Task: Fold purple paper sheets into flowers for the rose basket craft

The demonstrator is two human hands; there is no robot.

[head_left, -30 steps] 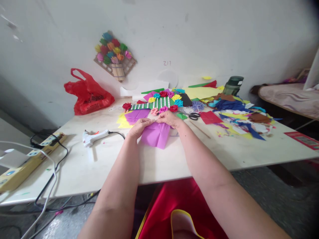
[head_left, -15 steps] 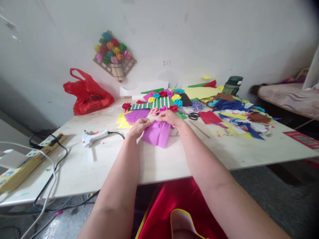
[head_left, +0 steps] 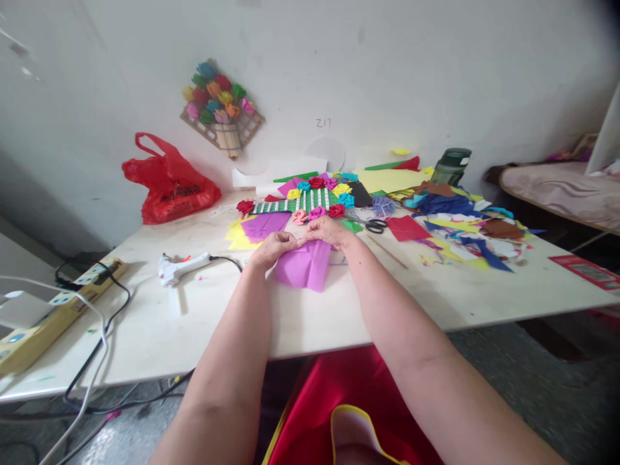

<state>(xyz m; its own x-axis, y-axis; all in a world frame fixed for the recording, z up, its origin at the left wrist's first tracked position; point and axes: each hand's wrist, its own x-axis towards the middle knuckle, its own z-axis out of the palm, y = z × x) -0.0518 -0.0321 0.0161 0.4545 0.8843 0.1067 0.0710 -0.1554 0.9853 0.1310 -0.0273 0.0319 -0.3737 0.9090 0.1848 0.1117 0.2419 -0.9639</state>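
Observation:
A purple paper sheet [head_left: 305,268] lies on the white table [head_left: 310,316] just in front of me. My left hand [head_left: 272,247] pinches its far left edge, fingers closed on the paper. My right hand [head_left: 330,231] pinches the far edge beside it, fingertips almost touching the left ones. Just beyond the hands sits a green and white woven panel with paper flowers [head_left: 305,197] in red, pink, blue and yellow. Another purple sheet [head_left: 264,225] lies over a yellow one to its left.
A white glue gun [head_left: 181,267] lies at the left with its black cord. A power strip [head_left: 53,310] and cables sit at the far left edge. A red plastic bag [head_left: 169,184], black-handled scissors [head_left: 375,225], a thin wooden stick [head_left: 387,252], coloured paper scraps [head_left: 460,223] and a dark green bottle [head_left: 453,166] fill the back.
The hands have drawn closer together along the sheet's far edge, and the purple paper has shifted slightly under them. Nothing else on the table has moved.

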